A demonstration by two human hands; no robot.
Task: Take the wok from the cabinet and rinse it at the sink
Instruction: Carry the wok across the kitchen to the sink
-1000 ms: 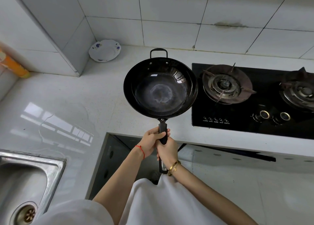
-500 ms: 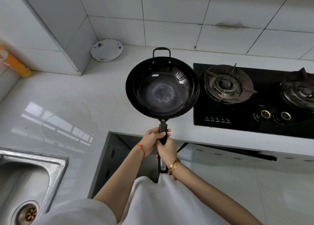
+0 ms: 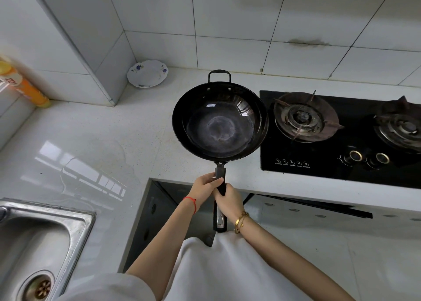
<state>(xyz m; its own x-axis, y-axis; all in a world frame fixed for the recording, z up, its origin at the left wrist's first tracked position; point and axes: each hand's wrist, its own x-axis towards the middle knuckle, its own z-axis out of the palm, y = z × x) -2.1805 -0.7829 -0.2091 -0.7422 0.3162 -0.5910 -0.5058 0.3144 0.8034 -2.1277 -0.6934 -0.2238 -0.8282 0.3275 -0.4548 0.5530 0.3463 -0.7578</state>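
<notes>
- One sink is seen at the lower left, set into the counter; one drain shows in its basin, and no tap is in view.
- One orange bottle is stood at the far left edge, well apart from the sink.
- One small flowered dish is leant in the tiled corner, behind and to the left of the wok.
- One wok is held level above the counter, just beside the stove's left edge; it looks dry and empty, with a pale ring on its bottom.
- Its long axis is laid straight away from the body: loop handle at the far end, long handle pointed back at the torso.
- Two hands are wrapped round that handle: the left hand is curled on it farther up, nearer the bowl, and the right hand is curled just behind it.
- From the hands the sink is found to the left and nearer the body, so a swing leftward across the counter is judged to be called for, with the left arm on the nearer side.
- One open cabinet gapes below the counter edge, under the arms.
- One stove is set at the right, with two burners and two knobs counted.
</notes>
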